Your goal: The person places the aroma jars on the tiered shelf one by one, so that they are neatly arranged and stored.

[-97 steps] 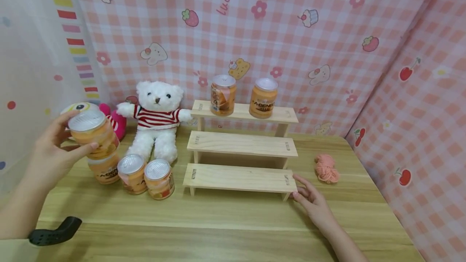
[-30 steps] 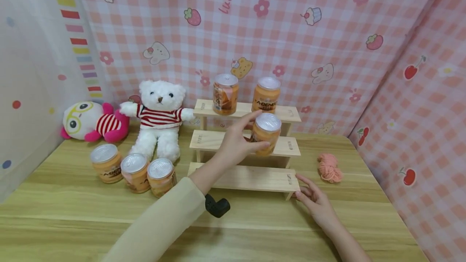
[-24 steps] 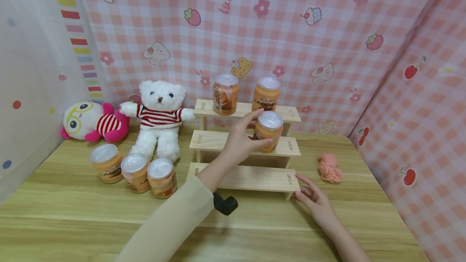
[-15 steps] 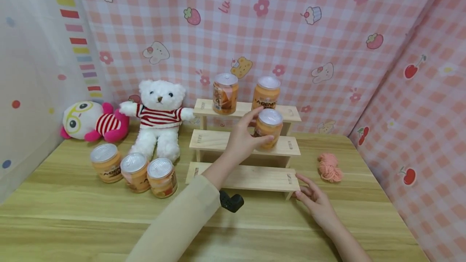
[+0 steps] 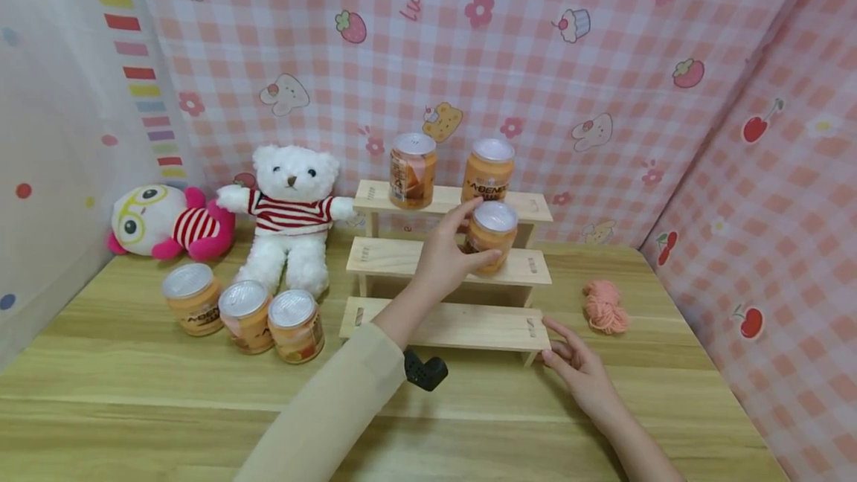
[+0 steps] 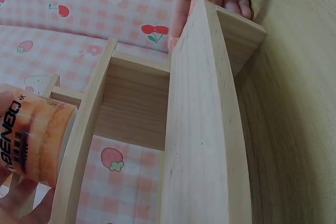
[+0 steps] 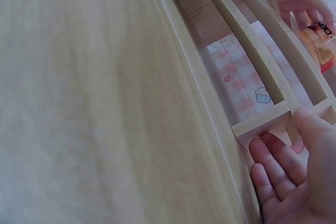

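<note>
Since the earliest frame, one peach-orange can [image 5: 494, 242] has moved from the far left to the middle step of a wooden stand [image 5: 383, 259], carried by the left hand [image 5: 443, 255]. From my remote seat I see that hand's fingers and thumb pinching the can's sides; it is upright, though I cannot tell whether its base fully rests on the board. I judge the step in hand to be setting it down toward the step's right end, and the next move seems to call for opening those fingers without tipping it. Meanwhile the right hand [image 5: 579, 372] pinches the lowest step's right end between thumb and forefinger, probably steadying it. Each can is a smooth, squat cylinder with a glossy printed wrap and a shiny, silvery-pale lid; two cans [image 5: 412, 174] stand on the top step and three more cans [image 5: 193, 305] on the wood-grained tabletop [image 5: 482, 430]. The stand is pale, flat-planed wood with crisp edges. Softer textures surround it: a fluffy white bear [image 5: 289, 207] in a striped knit, and a loose skein of coral yarn [image 5: 605, 308].
</note>
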Motion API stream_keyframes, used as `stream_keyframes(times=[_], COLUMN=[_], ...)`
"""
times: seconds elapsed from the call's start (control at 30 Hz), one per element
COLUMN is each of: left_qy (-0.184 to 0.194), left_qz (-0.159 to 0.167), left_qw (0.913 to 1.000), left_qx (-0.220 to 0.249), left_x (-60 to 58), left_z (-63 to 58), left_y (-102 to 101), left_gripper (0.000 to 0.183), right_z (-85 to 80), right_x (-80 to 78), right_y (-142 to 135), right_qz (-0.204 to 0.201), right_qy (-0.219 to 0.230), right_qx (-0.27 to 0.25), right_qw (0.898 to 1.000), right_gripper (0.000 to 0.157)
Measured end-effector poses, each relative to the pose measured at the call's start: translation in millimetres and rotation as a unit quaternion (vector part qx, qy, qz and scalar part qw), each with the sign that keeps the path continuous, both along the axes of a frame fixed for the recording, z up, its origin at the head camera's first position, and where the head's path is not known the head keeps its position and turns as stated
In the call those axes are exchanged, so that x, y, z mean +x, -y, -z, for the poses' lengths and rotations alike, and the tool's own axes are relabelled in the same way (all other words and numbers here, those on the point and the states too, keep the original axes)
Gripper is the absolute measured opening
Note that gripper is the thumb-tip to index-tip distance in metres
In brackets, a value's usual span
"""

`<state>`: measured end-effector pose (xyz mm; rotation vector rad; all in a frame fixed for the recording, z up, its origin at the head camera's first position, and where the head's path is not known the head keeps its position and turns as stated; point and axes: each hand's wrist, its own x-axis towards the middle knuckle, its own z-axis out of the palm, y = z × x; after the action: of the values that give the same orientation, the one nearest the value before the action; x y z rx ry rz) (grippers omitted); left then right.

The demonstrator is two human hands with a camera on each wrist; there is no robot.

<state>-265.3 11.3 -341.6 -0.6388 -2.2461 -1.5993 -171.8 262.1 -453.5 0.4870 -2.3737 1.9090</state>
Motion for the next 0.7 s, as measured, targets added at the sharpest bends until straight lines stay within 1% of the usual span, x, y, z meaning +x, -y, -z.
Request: stream_keyframes(times=[0.23, 0.4, 0.53, 0.7], left_qy=[0.004, 0.013, 0.029, 0.037], left_qz=[0.005, 0.017, 0.017, 0.016], left_qw=[1.0, 0.9997, 0.9988, 0.9974], left_qx=[0.0, 0.013, 0.035, 0.06], left_x=[0.8, 2.4, 7.6, 20.2], left_z=[0.4, 0.5, -1.1, -5.1], left_y=[0.5, 2.7, 8.2, 19.7], left_gripper=[0.079, 0.079, 0.079, 0.077], right_z=[0.6, 1.7, 2.5, 2.6], right_x=[-0.4, -1.0, -1.4, -1.2], right_y=[-0.3, -0.8, -1.2, -1.4], right_qz=[-0.004, -0.007, -0.008, -0.01], right_qy=[0.0, -0.003, -0.005, -0.011], right_qx=[-0.003, -0.003, -0.004, -0.006], right_qw=[1.0, 1.0, 1.0, 1.0], right_gripper=[0.051, 0.051, 0.051, 0.05])
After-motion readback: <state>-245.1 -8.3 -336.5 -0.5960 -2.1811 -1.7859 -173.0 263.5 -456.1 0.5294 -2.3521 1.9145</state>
